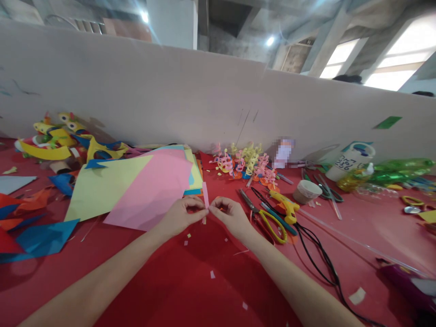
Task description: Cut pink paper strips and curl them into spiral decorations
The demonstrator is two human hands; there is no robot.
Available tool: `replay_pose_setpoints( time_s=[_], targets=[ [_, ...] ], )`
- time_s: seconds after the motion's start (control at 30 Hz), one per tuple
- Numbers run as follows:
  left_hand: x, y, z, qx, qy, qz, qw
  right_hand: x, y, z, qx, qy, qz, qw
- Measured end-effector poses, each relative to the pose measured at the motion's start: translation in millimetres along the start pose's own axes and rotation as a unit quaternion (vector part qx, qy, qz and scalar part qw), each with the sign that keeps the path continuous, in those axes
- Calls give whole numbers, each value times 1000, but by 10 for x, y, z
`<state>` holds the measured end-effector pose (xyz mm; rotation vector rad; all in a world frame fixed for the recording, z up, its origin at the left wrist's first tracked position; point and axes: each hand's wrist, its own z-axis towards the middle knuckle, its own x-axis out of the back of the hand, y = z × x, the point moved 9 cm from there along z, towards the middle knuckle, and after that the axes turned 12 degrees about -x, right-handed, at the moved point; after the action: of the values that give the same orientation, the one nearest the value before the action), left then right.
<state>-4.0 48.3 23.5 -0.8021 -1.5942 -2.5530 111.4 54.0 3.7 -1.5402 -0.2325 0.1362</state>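
Note:
Between my two hands stands a narrow pink paper strip [205, 194], roughly upright over the red table. My left hand [187, 211] pinches it from the left, thumb and fingertips together. From the right, my right hand [228, 213] grips the same strip, its thumb tip almost meeting the left one. A bit of the strip shows below the fingertips. Beside my left hand lies a pink paper sheet [153, 186], partly over a pale yellow sheet [102, 181]. Yellow-handled scissors [262, 215] lie just right of my right hand.
A yellow glue gun [285, 205] with a black cord lies right of the scissors, near a paper cup [306, 191]. Curly pink and yellow paper pieces [245, 161] stand behind my hands. Blue paper scraps [47, 238] lie left. A white wall panel [170, 91] bounds the back.

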Motion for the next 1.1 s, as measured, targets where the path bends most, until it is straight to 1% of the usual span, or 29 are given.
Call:
replay_pose_setpoints(
  time_s=[0.1,0.17,0.27,0.33,0.4,0.5,0.63,0.7,0.77,0.83,0.93,1.0,1.1],
  targets=[
    [-23,-18,0,8,1,-26,1000,-7,-9,-9,6,2,0,1000],
    [-6,-34,1,11,10,-25,1000,2,-42,-28,22,11,-13,1000],
    [22,-51,-3,13,17,0,1000,51,-183,-93,90,43,-70,993],
    [16,-45,-7,12,6,20,1000,57,-295,-150,149,56,-127,979],
    [4,-19,-11,6,-7,41,999,31,-356,-189,192,53,-179,963],
    [21,62,-6,-17,-9,90,996,-1,-349,-199,217,47,-228,948],
    [30,186,12,-69,-22,153,986,-37,-324,-201,229,43,-254,939],
    [32,202,21,-80,-33,162,983,-39,-332,-199,220,44,-251,942],
    [60,175,28,-71,-31,153,985,-25,-321,-175,189,43,-236,952],
    [91,126,33,-51,-23,122,991,-11,-258,-122,134,32,-200,970],
    [110,55,33,-16,-13,68,997,-21,-84,-33,37,-7,-105,994],
    [89,35,30,0,-18,38,999,-45,21,8,-12,-32,-42,999],
    [30,28,22,20,-35,-3,999,-83,115,35,-60,-60,22,996]
  ],
)
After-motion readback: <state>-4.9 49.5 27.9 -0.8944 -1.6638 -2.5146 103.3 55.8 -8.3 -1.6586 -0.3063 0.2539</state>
